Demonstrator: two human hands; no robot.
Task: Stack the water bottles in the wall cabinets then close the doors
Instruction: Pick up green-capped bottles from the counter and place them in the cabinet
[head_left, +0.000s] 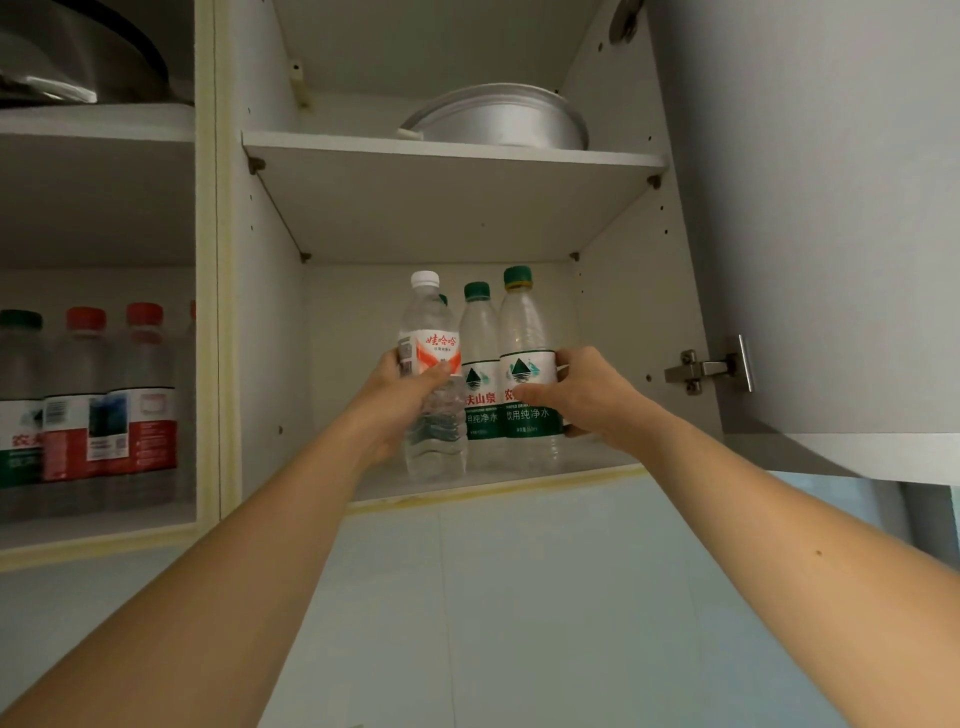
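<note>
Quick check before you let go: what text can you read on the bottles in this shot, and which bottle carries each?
"娃哈哈": red print on the white-capped bottle gripped by the left hand.
"夫山泉", partly hidden: middle green-capped bottle.
"饮用纯净水": green band of the green-capped bottle gripped by the right hand.
Smaller print there, and labels on the left-cabinet bottles: too blurred to read.
</note>
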